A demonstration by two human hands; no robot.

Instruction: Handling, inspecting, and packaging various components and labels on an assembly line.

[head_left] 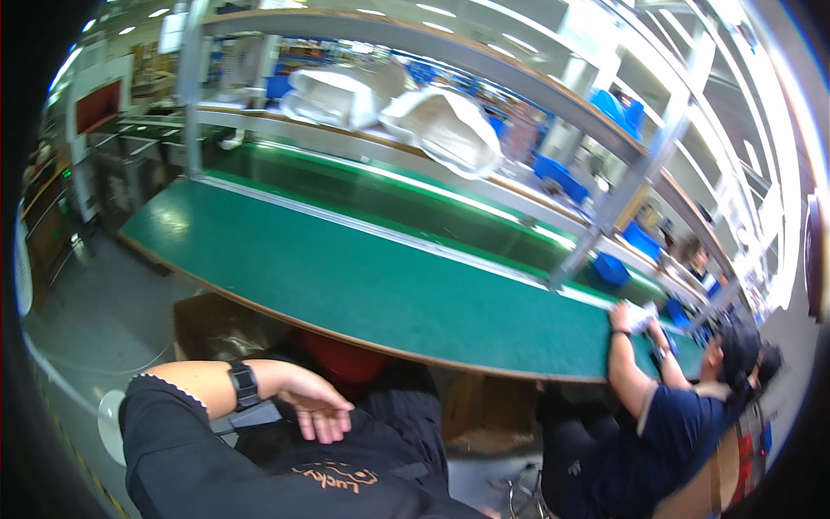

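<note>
My left hand [317, 405] hangs in front of my dark shirt [346, 471], with a black wristband [244, 385] on its wrist. Its fingers are stretched out and slightly bent, and it holds nothing. Just beyond it lies the near edge of a long green worktable [346, 290], apart from the hand. My right hand does not show; a sliver of skin at the lower edge is too small to make out.
A co-worker [657, 424] sits at the table's right end, hands on a whitish item [641, 317]. White bags [445, 130] lie on the shelf behind a dark green strip. Metal posts [622, 190] rise from the table. Cardboard boxes [488, 413] stand underneath.
</note>
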